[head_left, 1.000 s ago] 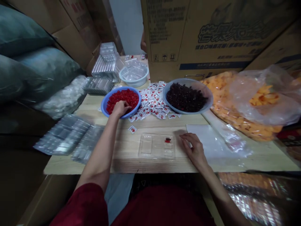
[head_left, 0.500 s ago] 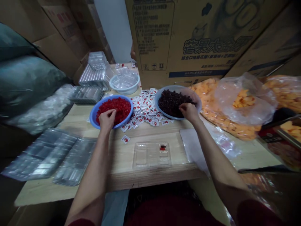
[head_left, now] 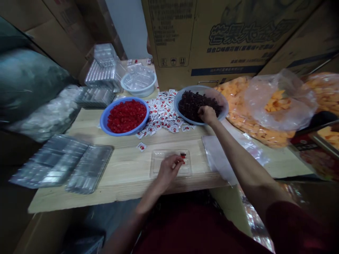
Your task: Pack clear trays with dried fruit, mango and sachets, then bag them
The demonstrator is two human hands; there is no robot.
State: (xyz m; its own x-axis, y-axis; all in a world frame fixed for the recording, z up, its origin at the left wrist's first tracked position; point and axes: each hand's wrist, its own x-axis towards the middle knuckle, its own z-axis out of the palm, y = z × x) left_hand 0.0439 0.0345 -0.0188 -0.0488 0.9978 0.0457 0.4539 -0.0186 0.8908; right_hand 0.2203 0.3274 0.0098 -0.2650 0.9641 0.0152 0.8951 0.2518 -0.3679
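Observation:
My left hand [head_left: 169, 169] is over the clear plastic tray [head_left: 156, 163], its fingers pinching a small red candy [head_left: 183, 162] at the tray's right-hand compartments. Just above that lie a dark piece and a red piece [head_left: 183, 155]. My right hand [head_left: 207, 114] reaches into the bowl of dark candies [head_left: 189, 104], fingertips pressed together among them; what they grip is hidden. To the left stands a blue bowl [head_left: 103, 123] full of red candies [head_left: 127, 116]. Small printed sachets [head_left: 164, 113] are heaped between the two bowls.
Clear tray stacks [head_left: 88, 169] lie at the left of the wooden table [head_left: 119, 183]. A pale bowl [head_left: 143, 92] of clear packaging stands behind. Bags of orange pieces [head_left: 275, 123] fill the right, beside a white plastic sheet [head_left: 217, 155]. Large cartons [head_left: 172, 74] stand behind.
My left hand has moved from the red candies to the tray, carrying a red piece. My right hand has shifted slightly within the dark candies. The view has tilted down a little.

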